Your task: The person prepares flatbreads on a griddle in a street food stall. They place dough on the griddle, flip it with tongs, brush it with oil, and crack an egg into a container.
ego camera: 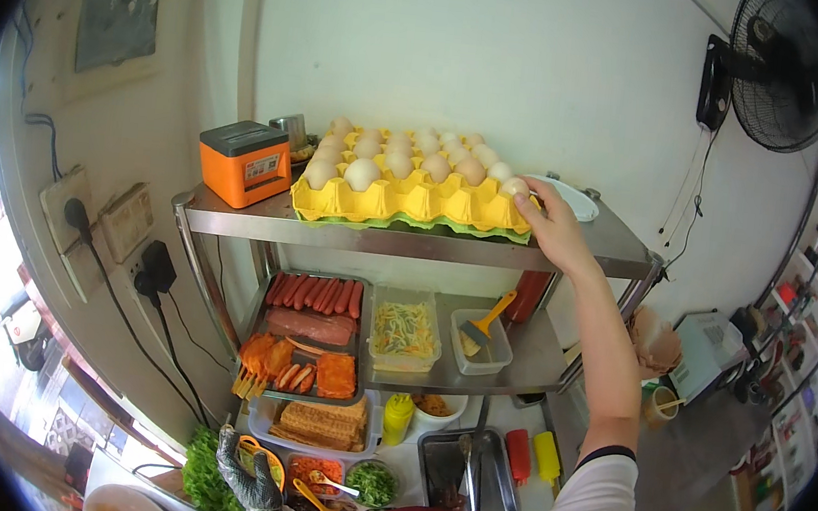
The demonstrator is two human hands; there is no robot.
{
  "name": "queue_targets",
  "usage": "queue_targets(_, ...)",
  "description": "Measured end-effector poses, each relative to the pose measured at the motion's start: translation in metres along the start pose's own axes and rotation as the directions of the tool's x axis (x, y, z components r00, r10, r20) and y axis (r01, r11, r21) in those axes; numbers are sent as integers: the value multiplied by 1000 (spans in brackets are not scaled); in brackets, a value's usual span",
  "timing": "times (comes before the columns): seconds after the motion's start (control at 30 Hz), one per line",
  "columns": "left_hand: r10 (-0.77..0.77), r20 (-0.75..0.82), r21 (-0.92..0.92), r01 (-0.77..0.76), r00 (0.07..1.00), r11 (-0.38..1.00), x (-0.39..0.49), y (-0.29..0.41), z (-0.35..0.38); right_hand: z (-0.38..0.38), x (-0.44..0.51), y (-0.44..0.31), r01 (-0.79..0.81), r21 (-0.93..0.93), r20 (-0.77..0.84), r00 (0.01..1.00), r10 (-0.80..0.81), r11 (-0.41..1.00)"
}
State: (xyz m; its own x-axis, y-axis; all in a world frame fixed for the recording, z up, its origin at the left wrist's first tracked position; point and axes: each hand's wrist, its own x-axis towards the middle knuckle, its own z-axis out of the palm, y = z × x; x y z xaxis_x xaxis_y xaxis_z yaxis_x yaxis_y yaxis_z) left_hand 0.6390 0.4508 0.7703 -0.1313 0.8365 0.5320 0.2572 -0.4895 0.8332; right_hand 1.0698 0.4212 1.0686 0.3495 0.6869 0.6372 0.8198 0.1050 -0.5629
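Observation:
My bare right hand (554,221) reaches up to the top shelf, its thumb and fingers around an egg (515,186). That egg is at the front right corner of a yellow egg tray (414,204), and whether it is lifted from its cup I cannot tell. Rows of pale eggs fill much of the tray, and a green tray edge (412,223) shows beneath. Low on the left, my left hand (251,473) wears a dark glove with a clear covering. Its fingers are apart and hold nothing, beside leafy lettuce (207,469) and an orange-rimmed bowl (264,456).
An orange label printer (244,166) stands left of the eggs. Below sit a tray of sausages and meat (309,331), shredded vegetables (405,333), a brush (487,322) in a tub, tofu-skin sheets (323,421) and a metal tray (443,473). A wall fan (785,70) hangs at right.

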Motion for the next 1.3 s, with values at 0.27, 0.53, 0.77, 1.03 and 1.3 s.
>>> queue_targets(0.27,-41,-7,-64,40,999,997,3,-5,11,1,1,0,-62,73,15,998,61,995)
queue_targets(0.53,-66,29,-128,69,997,989,2,-4,16,-9,61,5,-66,-1,-70,995,65,998)
queue_targets(0.77,-21,-6,-93,20,1000,995,2,-10,17,13,120,3,-44,-475,191,970,152,879)
queue_targets(1.03,-104,-23,-120,100,994,988,-4,-9,9,11,131,8,11,-499,259,956,137,867)
queue_targets(1.3,-20,-23,-75,19,1000,997,1,-7,5,0,128,3,-349,-172,166,911,376,921)
